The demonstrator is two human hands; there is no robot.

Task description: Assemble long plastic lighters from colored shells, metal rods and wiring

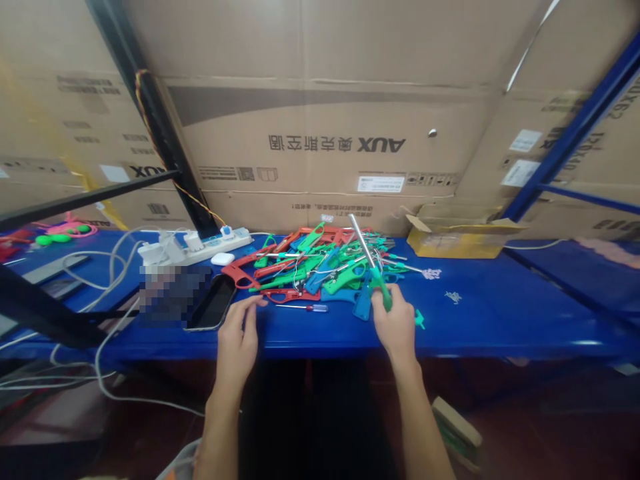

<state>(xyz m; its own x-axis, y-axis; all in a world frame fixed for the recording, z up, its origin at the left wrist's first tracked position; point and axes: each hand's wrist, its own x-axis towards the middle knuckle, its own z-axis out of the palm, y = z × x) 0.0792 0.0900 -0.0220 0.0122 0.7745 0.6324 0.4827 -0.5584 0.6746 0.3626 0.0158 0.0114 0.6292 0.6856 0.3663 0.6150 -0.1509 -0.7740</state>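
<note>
A heap of red, green and blue plastic handle parts point(320, 267) with thin metal rods lies on the blue workbench point(500, 313). My right hand point(397, 327) is closed around the green handle of a tool with a long silver shaft point(367, 257) that points up and away over the heap. My left hand point(240, 333) rests at the bench's front edge with its fingers spread and nothing in them, beside a black phone point(213, 303). A small screwdriver point(305, 307) with a clear handle lies between my hands.
A white power strip point(200, 245) with plugs and white cables sits at the back left, a white earbud case point(223, 259) next to it. An open cardboard box point(460, 239) stands at the back right. Large cartons form the back wall. Small metal bits point(453, 297) lie to the right.
</note>
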